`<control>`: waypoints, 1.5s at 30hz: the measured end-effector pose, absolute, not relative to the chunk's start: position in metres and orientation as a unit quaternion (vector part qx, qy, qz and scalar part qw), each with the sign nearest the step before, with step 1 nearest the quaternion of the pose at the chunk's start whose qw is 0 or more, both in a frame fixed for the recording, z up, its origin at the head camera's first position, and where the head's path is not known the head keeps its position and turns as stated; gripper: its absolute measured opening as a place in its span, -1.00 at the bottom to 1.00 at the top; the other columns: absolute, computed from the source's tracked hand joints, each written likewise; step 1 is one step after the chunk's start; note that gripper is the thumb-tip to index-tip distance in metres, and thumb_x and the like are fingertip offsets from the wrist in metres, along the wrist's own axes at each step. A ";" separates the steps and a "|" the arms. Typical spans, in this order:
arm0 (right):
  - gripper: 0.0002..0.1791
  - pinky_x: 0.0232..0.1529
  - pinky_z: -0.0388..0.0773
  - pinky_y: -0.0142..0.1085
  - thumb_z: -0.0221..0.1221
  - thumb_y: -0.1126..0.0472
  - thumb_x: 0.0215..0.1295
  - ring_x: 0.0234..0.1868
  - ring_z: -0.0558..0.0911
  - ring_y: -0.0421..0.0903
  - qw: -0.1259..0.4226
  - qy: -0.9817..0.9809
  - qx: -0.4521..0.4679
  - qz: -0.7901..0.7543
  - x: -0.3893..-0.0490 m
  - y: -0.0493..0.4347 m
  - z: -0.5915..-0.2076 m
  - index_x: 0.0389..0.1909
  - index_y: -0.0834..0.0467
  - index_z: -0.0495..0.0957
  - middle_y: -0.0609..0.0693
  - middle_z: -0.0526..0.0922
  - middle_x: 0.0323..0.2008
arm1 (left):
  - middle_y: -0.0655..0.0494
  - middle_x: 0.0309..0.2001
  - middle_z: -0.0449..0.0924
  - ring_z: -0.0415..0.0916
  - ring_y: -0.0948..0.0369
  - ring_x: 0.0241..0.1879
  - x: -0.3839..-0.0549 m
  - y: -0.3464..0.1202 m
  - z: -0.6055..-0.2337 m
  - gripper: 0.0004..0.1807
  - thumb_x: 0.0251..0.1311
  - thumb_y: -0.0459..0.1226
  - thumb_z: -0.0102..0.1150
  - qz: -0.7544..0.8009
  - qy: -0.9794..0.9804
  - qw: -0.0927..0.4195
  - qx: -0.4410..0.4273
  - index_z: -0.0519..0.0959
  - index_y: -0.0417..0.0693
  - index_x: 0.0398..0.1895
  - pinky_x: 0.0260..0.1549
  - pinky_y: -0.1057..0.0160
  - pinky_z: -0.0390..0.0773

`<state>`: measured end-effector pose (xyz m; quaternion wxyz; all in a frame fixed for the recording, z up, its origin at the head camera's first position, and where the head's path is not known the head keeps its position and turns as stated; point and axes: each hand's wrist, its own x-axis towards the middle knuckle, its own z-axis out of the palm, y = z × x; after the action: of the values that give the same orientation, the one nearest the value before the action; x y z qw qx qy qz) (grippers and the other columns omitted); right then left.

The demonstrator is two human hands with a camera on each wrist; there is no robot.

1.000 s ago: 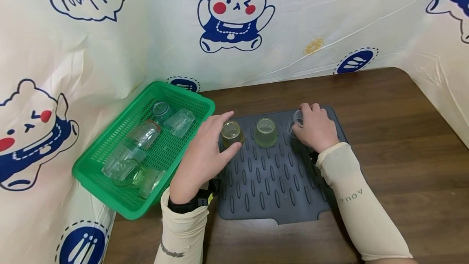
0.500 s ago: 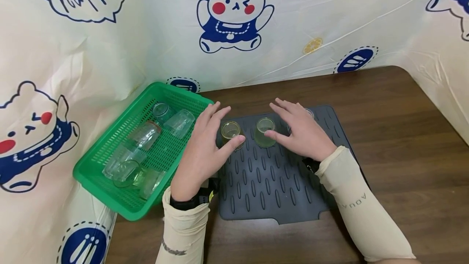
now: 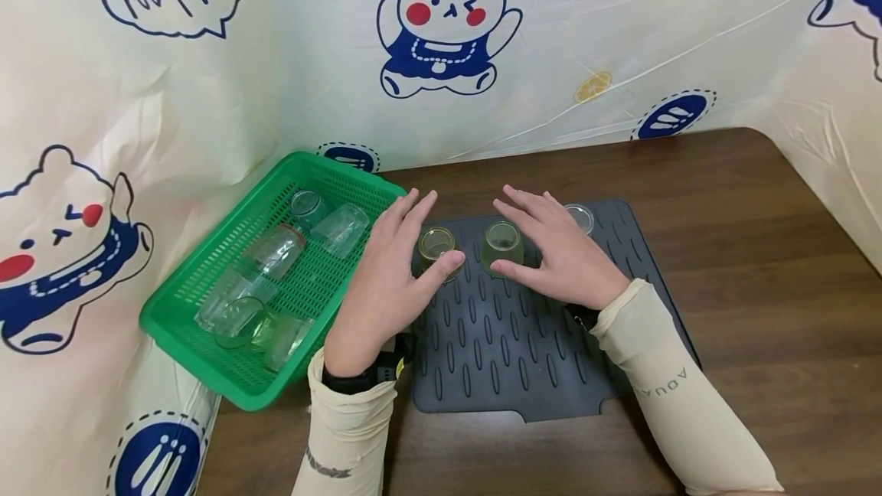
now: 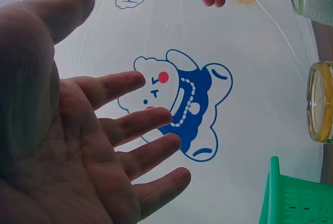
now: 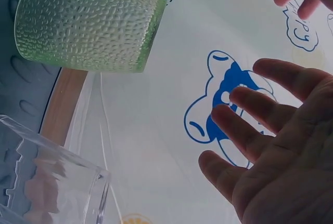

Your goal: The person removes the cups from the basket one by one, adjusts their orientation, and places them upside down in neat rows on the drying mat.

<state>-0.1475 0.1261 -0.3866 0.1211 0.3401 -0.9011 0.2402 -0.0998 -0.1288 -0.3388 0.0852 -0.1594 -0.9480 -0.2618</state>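
Left hand: the person's left hand (image 3: 386, 282), fingers straight and spread, thumb wide of them; holds nothing, beside the amber glass.
Right hand: the person's right hand (image 3: 561, 255), fingers spread, slightly bent; holds nothing, nearest the green glass. Thumb contact: cannot tell.
Amber glass: short round tumbler of amber-tinted glass (image 3: 434, 247), yellowish ring at its top; on the mat's left side.
Green glass: pale green glass tumbler (image 3: 501, 240), pebbled all over, sides tapering; on the mat, between the hands.
Clear glass: colourless, smooth-walled transparent tumbler (image 3: 580, 217), on the mat, partly behind the right hand.
Mat: dark grey mat (image 3: 492, 343), rounded corners, raised elongated oval ridges, stepped near edge.
Basket: green perforated rectangular basket (image 3: 248, 390), flared rim; left of the mat.
Basket contents: several transparent glasses (image 3: 276, 251), lying at various angles, some tinted.
Table: dark brown wood-grain table (image 3: 779, 289).
Backdrop: white creased sheet (image 3: 310, 44), blue-and-red cartoon bears.
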 end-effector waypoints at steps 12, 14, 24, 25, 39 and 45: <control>-0.15 0.37 -0.05 -0.03 0.11 -0.31 0.22 0.41 0.16 -0.01 0.146 -0.883 0.358 0.265 -0.147 0.116 -0.383 0.42 0.09 0.26 -0.06 0.07 0.46 | 0.12 0.46 0.00 -0.06 0.10 0.43 -0.093 -0.132 -0.331 -0.15 0.22 0.23 0.05 -0.245 -0.949 0.114 -0.161 0.07 0.22 0.52 0.20 -0.09 0.22; -0.15 0.37 -0.04 -0.02 0.11 -0.31 0.23 0.41 0.16 0.00 0.143 -0.884 0.355 0.269 -0.146 0.118 -0.384 0.42 0.09 0.26 -0.05 0.08 0.45 | 0.12 0.44 0.05 -0.03 0.12 0.41 -0.093 -0.133 -0.333 -0.18 0.23 0.18 0.09 -0.250 -0.946 0.127 -0.159 0.10 0.21 0.51 0.19 -0.04 0.25; -0.22 0.37 -0.01 -0.08 0.18 -0.19 0.23 0.37 0.22 0.03 0.159 -0.881 0.338 0.290 -0.140 0.121 -0.379 0.39 0.10 0.29 -0.02 0.17 0.42 | 0.05 0.36 0.19 0.11 0.06 0.35 -0.085 -0.167 -0.311 -0.28 0.26 -0.01 0.16 -0.201 -0.960 0.148 -0.129 0.20 0.09 0.46 0.19 -0.01 0.27; -0.23 0.37 0.00 -0.08 0.19 -0.17 0.23 0.37 0.23 0.04 0.162 -0.880 0.338 0.293 -0.139 0.121 -0.377 0.39 0.10 0.30 -0.02 0.18 0.41 | 0.05 0.36 0.19 0.11 0.05 0.35 -0.084 -0.173 -0.306 -0.28 0.26 -0.02 0.15 -0.194 -0.963 0.146 -0.120 0.20 0.08 0.46 0.17 -0.02 0.28; -0.31 0.25 0.22 0.00 0.22 -0.07 0.23 0.32 0.29 0.05 0.189 -0.868 0.334 0.316 -0.136 0.121 -0.370 0.33 0.14 0.36 -0.01 0.26 0.36 | -0.19 0.30 0.21 0.29 -0.12 0.15 -0.127 -0.259 -0.282 -0.27 0.26 -0.10 0.17 -0.068 -0.997 -0.017 -0.040 0.17 -0.10 0.44 -0.02 -0.12 0.38; -0.33 0.23 0.24 0.01 0.22 -0.06 0.22 0.30 0.32 0.05 0.195 -0.865 0.332 0.322 -0.135 0.122 -0.367 0.30 0.16 0.39 0.00 0.29 0.34 | -0.27 0.31 0.20 0.29 -0.18 0.17 -0.154 -0.279 -0.286 -0.25 0.25 -0.11 0.17 -0.041 -0.997 -0.058 -0.035 0.16 -0.18 0.44 0.01 -0.16 0.36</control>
<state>-0.1346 0.1224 -0.3675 0.1948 0.3320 -0.8651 0.3217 -0.1537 -0.2791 -0.2856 -0.0576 -0.0349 -0.9969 -0.0414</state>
